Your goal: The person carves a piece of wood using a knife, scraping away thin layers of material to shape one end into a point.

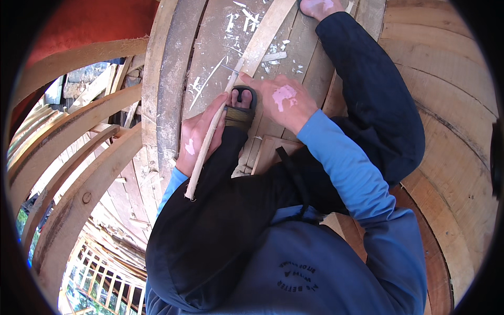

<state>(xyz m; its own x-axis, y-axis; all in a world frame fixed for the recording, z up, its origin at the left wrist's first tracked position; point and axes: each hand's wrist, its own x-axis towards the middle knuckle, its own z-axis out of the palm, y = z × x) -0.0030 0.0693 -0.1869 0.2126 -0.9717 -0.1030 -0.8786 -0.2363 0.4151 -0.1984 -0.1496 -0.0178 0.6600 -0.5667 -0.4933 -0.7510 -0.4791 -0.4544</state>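
Observation:
A long, narrow wooden stick (210, 137) slants up from my left thigh toward the plank floor, with pale, freshly cut wood along it. My left hand (199, 135) is closed round its middle, the fingers behind it. Close to the stick's far end, my right hand (282, 100) is closed, its index finger reaching to the wood. A thin blade (229, 69), seemingly a knife's, crosses the stick there; its handle is hidden in my right hand. Just below the blade is my sandaled foot (242, 100).
Pale shavings (251, 18) litter the planks (215, 47). A flat wooden board (268, 37) lies beyond the stick's far end. Curved timber ribs (89, 205) rise on the left, with gaps between them. Curved planking (446, 89) walls the right side. Red material (94, 23) hangs at upper left.

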